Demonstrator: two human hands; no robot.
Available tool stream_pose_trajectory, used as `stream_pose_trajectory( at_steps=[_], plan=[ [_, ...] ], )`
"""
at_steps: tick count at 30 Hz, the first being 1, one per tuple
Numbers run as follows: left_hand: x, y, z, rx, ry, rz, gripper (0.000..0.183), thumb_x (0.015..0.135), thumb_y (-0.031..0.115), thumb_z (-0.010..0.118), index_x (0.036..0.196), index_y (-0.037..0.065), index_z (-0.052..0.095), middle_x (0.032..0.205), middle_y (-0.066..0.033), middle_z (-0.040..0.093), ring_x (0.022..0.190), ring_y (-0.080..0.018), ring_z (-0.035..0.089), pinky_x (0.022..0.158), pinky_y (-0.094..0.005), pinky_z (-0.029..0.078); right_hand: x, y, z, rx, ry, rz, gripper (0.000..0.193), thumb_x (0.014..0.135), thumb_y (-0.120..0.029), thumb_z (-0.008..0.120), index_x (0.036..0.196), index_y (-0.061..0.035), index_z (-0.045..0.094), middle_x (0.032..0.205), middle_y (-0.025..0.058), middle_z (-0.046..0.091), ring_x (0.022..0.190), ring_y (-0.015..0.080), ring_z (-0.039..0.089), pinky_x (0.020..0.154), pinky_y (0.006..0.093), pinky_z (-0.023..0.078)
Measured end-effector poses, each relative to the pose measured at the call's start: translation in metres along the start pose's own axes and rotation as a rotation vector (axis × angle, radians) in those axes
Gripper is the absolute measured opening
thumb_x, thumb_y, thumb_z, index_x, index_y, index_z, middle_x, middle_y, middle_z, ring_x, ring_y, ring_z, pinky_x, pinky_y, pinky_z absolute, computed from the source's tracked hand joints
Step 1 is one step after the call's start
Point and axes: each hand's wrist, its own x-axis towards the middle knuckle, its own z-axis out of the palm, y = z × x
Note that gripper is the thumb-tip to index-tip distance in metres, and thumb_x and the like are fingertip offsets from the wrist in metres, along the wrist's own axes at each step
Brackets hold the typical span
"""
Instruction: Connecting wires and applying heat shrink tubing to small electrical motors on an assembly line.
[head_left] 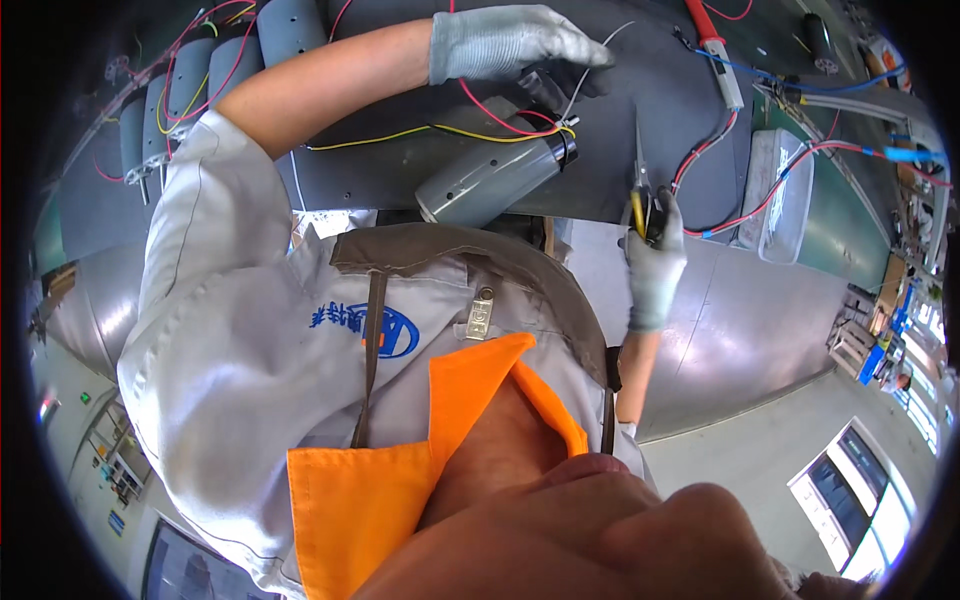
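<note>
My left hand (520,45), in a pale grey glove, reaches across the dark mat. Its fingers are closed at a thin white cable tie (590,75), which stands up from the wire end of a grey cylindrical motor (490,180). The motor lies tilted on its side near the table edge. Red and yellow wires (480,133) run from that end. Under the left fingers sits a dark part (545,90), partly hidden. Also gloved, my right hand (655,265) grips pliers (642,195) with yellow-and-black handles, jaws pointing away from me, right of the motor and apart from it.
Several more grey motors (190,75) with loose wires stand at the far left. A red-and-white handheld tool (718,60) lies at the far right, its cable (700,150) looping toward the right. A clear plastic tray (785,195) sits at the right edge.
</note>
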Motion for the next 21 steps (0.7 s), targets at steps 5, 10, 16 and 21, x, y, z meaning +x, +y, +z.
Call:
stream_pose_trajectory(
  at_steps=[5,10,16,21],
  plan=[
    [0.008,0.011,-0.009,-0.169,0.008,0.155,0.033,0.102,0.026,0.059,0.108,-0.005,0.07,0.094,-0.0001,0.068,0.091,-0.0069,0.059,0.082,-0.0248,0.048,0.04,-0.027,-0.033,0.216,-0.568,0.008,0.068,0.095,-0.036,0.069,0.146,0.0016,0.045,0.108,0.0034,0.06,0.09,0.0113,0.056,0.085,0.0281,0.048],
    [0.022,0.033,-0.001,0.144,0.106,0.057,0.031,0.094,0.026,0.069,0.083,-0.002,0.072,0.065,0.0024,0.062,0.063,-0.0095,0.053,0.058,-0.0329,0.042,0.07,-0.077,-0.023,-0.336,-0.658,-0.459,0.07,0.094,-0.054,0.062,0.138,-0.0008,0.049,0.096,0.0169,0.062,0.091,0.0295,0.065,0.081,0.0391,0.05],
    [0.011,0.05,0.002,0.398,0.168,0.238,0.033,0.091,0.031,0.07,0.08,-0.001,0.07,0.057,-0.0087,0.055,0.055,-0.0115,0.049,0.054,-0.0328,0.04,0.067,-0.112,-0.02,-0.784,-0.747,-0.269,0.058,0.087,-0.034,0.075,0.131,-0.0019,0.054,0.091,0.0221,0.064,0.086,0.0385,0.066,0.077,0.0425,0.052],
    [-0.067,0.077,-0.046,0.28,-0.477,0.153,0.03,0.089,0.027,0.073,0.099,-0.001,0.068,0.088,-0.0113,0.064,0.083,-0.0236,0.06,0.077,-0.0359,0.047,0.059,-0.086,-0.022,-0.658,-0.528,-0.293,0.047,0.089,-0.029,0.072,0.123,-0.0011,0.057,0.094,0.0258,0.067,0.085,0.042,0.067,0.072,0.0491,0.051]
  ],
)
